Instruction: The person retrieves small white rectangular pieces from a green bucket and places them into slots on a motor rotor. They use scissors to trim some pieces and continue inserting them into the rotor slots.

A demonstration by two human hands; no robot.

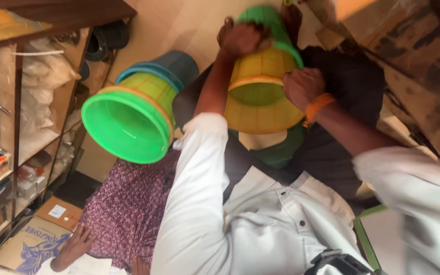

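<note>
In the head view, upper middle of the frame, both hands work on a nested stack of plastic buckets (260,86), a yellow one outermost with green ones inside and behind it, its mouth turned towards the camera. The left hand (241,36) is closed over the green end at the top; the right hand (304,87), an orange band at its wrist, is clamped on the yellow wall just above the rim. The stack looks light, stiff but thin-walled, smooth and likely slippery, so the rolled rims and ribbed sides seem the surest places to grip. At left centre a second stack (133,112), green in yellow in blue, lies on its side. Shelves (36,137) fill the left edge, and another person's hand (73,245) rests on a cardboard box (31,244) at lower left.
</note>
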